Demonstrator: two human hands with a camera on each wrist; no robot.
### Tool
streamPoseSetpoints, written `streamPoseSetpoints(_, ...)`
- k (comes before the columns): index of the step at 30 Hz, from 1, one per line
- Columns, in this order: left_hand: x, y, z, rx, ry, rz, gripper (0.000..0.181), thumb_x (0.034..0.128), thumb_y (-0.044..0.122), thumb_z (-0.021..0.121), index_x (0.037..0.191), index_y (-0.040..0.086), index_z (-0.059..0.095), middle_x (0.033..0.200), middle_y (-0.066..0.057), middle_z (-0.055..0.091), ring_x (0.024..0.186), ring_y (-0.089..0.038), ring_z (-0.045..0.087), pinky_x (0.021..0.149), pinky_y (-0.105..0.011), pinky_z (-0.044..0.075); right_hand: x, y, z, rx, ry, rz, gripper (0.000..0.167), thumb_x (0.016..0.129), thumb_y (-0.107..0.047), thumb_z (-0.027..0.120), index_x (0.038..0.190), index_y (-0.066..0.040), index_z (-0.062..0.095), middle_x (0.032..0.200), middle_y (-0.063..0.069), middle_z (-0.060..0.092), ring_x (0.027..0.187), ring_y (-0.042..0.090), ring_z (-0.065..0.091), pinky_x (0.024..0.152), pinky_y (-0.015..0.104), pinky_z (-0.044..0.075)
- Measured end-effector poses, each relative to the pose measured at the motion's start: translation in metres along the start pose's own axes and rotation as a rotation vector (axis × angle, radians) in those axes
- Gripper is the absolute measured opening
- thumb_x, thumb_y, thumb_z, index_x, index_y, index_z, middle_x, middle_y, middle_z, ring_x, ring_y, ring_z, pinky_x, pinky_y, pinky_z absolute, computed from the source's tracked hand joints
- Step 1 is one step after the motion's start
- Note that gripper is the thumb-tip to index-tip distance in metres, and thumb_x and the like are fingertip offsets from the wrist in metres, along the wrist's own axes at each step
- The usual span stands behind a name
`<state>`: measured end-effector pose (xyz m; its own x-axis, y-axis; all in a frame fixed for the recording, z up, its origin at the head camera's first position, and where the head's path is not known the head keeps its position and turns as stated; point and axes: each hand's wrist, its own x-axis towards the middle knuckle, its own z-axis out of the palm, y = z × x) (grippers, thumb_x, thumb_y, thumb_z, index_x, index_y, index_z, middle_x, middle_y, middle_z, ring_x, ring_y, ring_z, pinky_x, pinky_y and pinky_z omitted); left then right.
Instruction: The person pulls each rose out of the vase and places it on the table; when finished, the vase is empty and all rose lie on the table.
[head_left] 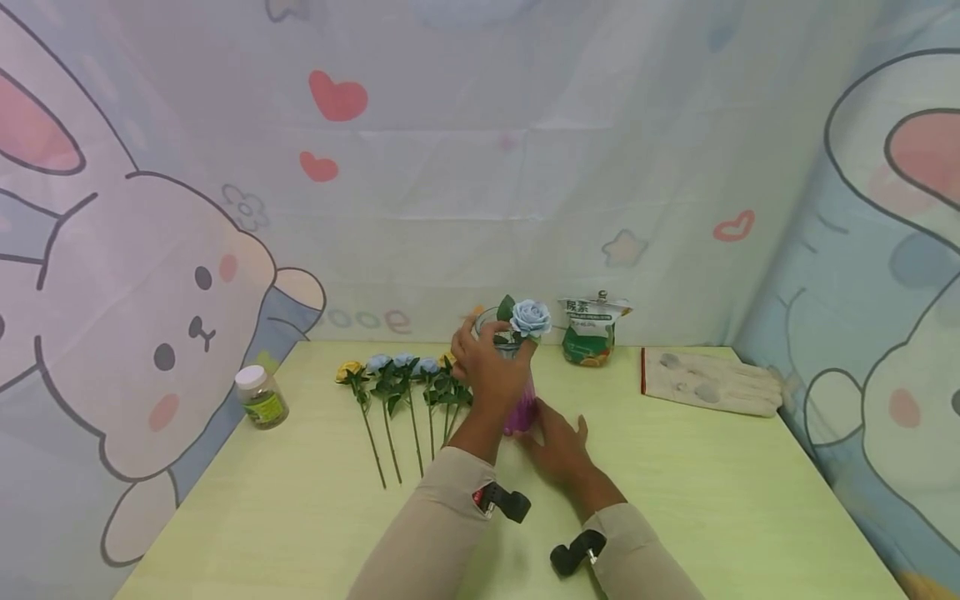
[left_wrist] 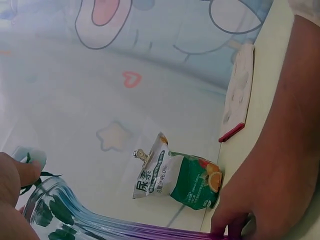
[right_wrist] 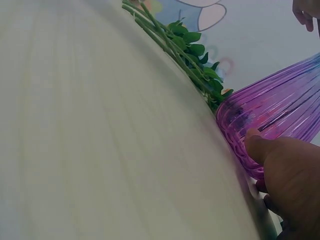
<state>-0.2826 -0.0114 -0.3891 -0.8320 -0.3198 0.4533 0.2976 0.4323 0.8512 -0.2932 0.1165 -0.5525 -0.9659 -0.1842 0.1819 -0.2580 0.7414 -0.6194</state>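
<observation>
A clear ribbed glass vase (head_left: 522,410), purple toward its base, stands upright on the table. Its purple lower part (right_wrist: 280,112) fills the right side of the right wrist view. My left hand (head_left: 491,367) is at the vase's rim and pinches a blue artificial rose (head_left: 531,318) just under its bloom. Green leaves (left_wrist: 61,210) show through the glass in the left wrist view. Low down, my right hand (head_left: 558,446) holds the vase's base, its thumb (right_wrist: 257,145) against the purple glass. The rose's lower stem is mostly hidden.
Several yellow and blue artificial roses (head_left: 402,392) lie left of the vase. Farther left stands a white-lidded jar (head_left: 262,398). Behind, to the right, is a clipped green-and-white bag (head_left: 591,333); a pale work glove (head_left: 708,383) lies near the right edge.
</observation>
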Motion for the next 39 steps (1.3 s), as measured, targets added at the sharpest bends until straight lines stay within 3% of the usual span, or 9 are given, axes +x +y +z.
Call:
streamPoseSetpoints(4,0.001,0.004,-0.001,-0.028,0.015,-0.004,0.035,0.0951,0.029,0.087,0.123,0.011,0.074,0.170,-0.017,0.039,0.163,-0.045,0.023,0.121,-0.074,0.018,0.000,-0.002,-0.001,0.004,-0.002,0.007,0.079,0.110,-0.049,0.063,0.171,-0.008,0.036,0.174,0.013,0.044,0.164,0.035,0.039,0.127,0.084,0.000)
streamPoseSetpoints(8,0.005,0.005,-0.002,-0.033,-0.015,0.009,0.038,0.0949,0.028,0.087,0.128,0.010,0.079,0.171,-0.015,0.041,0.163,-0.046,0.023,0.122,-0.076,0.016,-0.001,-0.003,-0.001,-0.002,-0.001,0.006,0.080,0.109,-0.050,0.063,0.171,-0.007,0.036,0.174,0.014,0.044,0.164,0.035,0.039,0.128,0.084,0.001)
streamPoseSetpoints(15,0.011,0.002,0.001,-0.001,0.004,0.056,0.022,0.0955,0.030,0.087,0.109,0.012,0.087,0.168,-0.013,0.045,0.163,-0.046,0.023,0.122,-0.080,0.011,0.002,-0.001,0.003,-0.004,-0.006,-0.013,0.079,0.110,-0.051,0.061,0.171,-0.007,0.036,0.174,0.014,0.043,0.164,0.036,0.039,0.128,0.083,0.000)
streamPoseSetpoints(21,0.012,0.001,0.008,0.013,0.039,0.108,0.017,0.0925,0.023,0.089,0.099,0.008,0.084,0.161,-0.016,0.051,0.160,-0.048,0.028,0.119,-0.080,0.015,0.001,-0.001,0.001,-0.003,0.002,-0.005,0.080,0.109,-0.051,0.062,0.171,-0.008,0.035,0.174,0.013,0.044,0.164,0.035,0.039,0.127,0.084,-0.001)
streamPoseSetpoints(26,0.013,0.004,0.012,0.024,-0.021,0.039,0.022,0.0939,0.028,0.088,0.107,0.011,0.085,0.164,-0.014,0.047,0.162,-0.045,0.025,0.120,-0.077,0.014,-0.002,-0.002,0.000,-0.003,0.006,-0.006,0.078,0.109,-0.050,0.063,0.170,-0.007,0.038,0.173,0.014,0.046,0.163,0.036,0.041,0.126,0.085,0.001)
streamPoseSetpoints(30,0.014,0.009,0.011,0.083,-0.080,-0.026,0.027,0.0951,0.032,0.087,0.116,0.015,0.084,0.169,-0.012,0.041,0.165,-0.044,0.020,0.123,-0.077,0.013,-0.001,-0.002,0.000,-0.002,0.016,-0.015,0.077,0.108,-0.047,0.066,0.168,-0.006,0.041,0.171,0.015,0.048,0.161,0.037,0.043,0.125,0.086,0.003)
streamPoseSetpoints(34,0.014,0.013,0.010,0.123,-0.100,-0.023,0.025,0.0965,0.030,0.085,0.116,0.015,0.084,0.170,-0.013,0.039,0.165,-0.047,0.018,0.122,-0.078,0.014,-0.001,-0.002,-0.001,0.003,0.016,-0.005,0.078,0.108,-0.047,0.067,0.169,-0.007,0.040,0.172,0.014,0.047,0.162,0.036,0.042,0.126,0.086,0.002)
streamPoseSetpoints(39,0.014,0.015,0.007,0.111,-0.075,-0.004,0.014,0.0957,0.017,0.082,0.107,0.009,0.079,0.168,-0.015,0.043,0.164,-0.047,0.021,0.122,-0.078,0.016,0.000,-0.002,-0.001,-0.006,0.000,0.008,0.078,0.108,-0.048,0.065,0.169,-0.006,0.039,0.172,0.014,0.047,0.162,0.036,0.042,0.127,0.084,0.001)
